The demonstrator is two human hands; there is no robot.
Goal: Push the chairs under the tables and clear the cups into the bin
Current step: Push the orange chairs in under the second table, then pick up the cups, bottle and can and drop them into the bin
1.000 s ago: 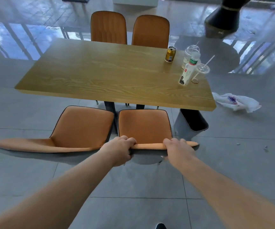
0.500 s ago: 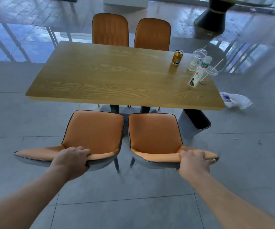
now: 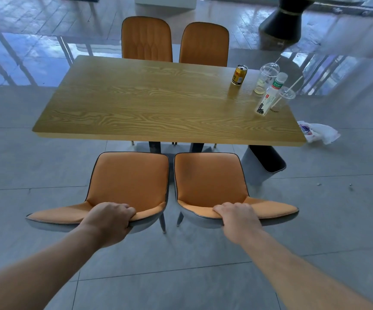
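Your left hand [image 3: 110, 217] is clamped on the left chair [image 3: 122, 186] backrest top, right hand [image 3: 237, 217] on the right chair [image 3: 212, 186]; both seats sit clear of the worktop [image 3: 158, 104] edge. Cups [image 3: 267, 78] stand far-right on the worktop. Bin [image 3: 263, 164] partly hidden under the worktop corner.

L hand [image 3: 108, 217] & R hand [image 3: 237, 217] on chair backs [image 3: 205, 211].

left hand [image 3: 109, 220] moved | now on left chair [image 3: 127, 182] (grip closed)
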